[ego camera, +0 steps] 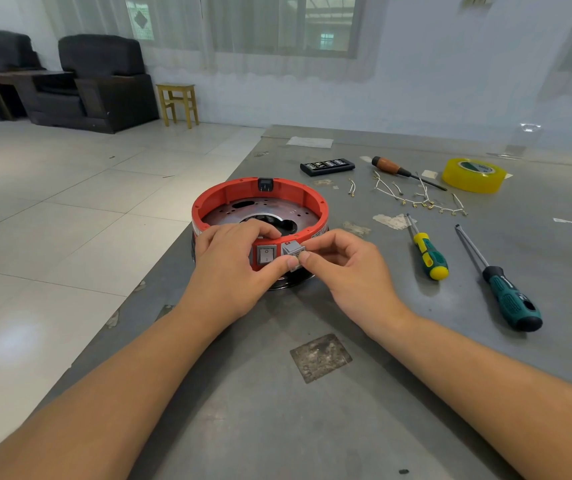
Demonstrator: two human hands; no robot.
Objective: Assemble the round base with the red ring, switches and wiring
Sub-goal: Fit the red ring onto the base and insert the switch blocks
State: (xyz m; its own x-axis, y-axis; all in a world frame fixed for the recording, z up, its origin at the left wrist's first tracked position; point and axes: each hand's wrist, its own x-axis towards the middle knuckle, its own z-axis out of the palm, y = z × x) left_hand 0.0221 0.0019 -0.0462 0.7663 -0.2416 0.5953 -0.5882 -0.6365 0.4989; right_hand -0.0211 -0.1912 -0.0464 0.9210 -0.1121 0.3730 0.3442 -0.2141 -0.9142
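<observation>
Grey switch (293, 251) between both grips

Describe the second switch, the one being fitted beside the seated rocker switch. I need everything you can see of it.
The second switch is a small grey rectangular block, plastic by its look, with a small red mark on its upper face. It sits tilted, not flush, at the near outer wall of the red ring, just right of the seated rocker switch. The left hand touches it with the thumb from below; the right hand pinches its right side. Its terminals are hidden.
</observation>
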